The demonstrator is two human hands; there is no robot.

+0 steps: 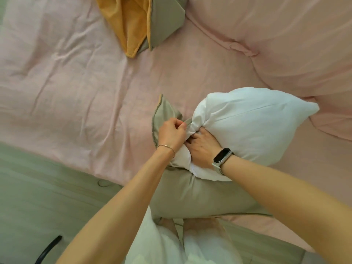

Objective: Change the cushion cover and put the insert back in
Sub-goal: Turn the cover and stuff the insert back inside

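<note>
One head-worn view looks steeply down, close over the bed (pixel 76 92).

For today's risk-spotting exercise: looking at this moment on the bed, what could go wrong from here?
1. The white cushion insert sits mostly outside the grey-green fabric cover; it may bunch at the opening.
2. The left hand pinches the cover's edge; the fabric could slip or strain.
3. The right hand presses only one corner, so filling may go in unevenly.
</note>
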